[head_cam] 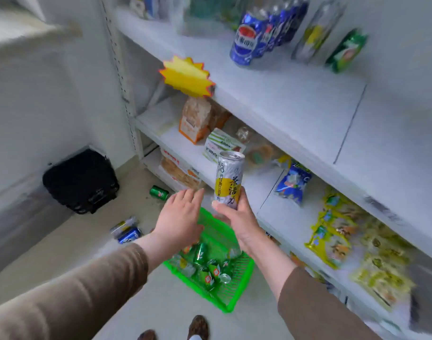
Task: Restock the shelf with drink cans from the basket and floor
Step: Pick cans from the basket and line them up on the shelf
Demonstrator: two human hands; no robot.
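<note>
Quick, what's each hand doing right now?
Left hand: open, empty, fingers spread above the green basket.
Right hand: closed on a silver-and-yellow can, held upright.

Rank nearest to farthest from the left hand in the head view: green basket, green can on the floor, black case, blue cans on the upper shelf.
From the left hand:
1. Green basket, directly under it.
2. Green can on the floor, just beyond, by the shelf base.
3. Black case, off left against the wall.
4. Blue cans on the upper shelf, high and right.
</note>
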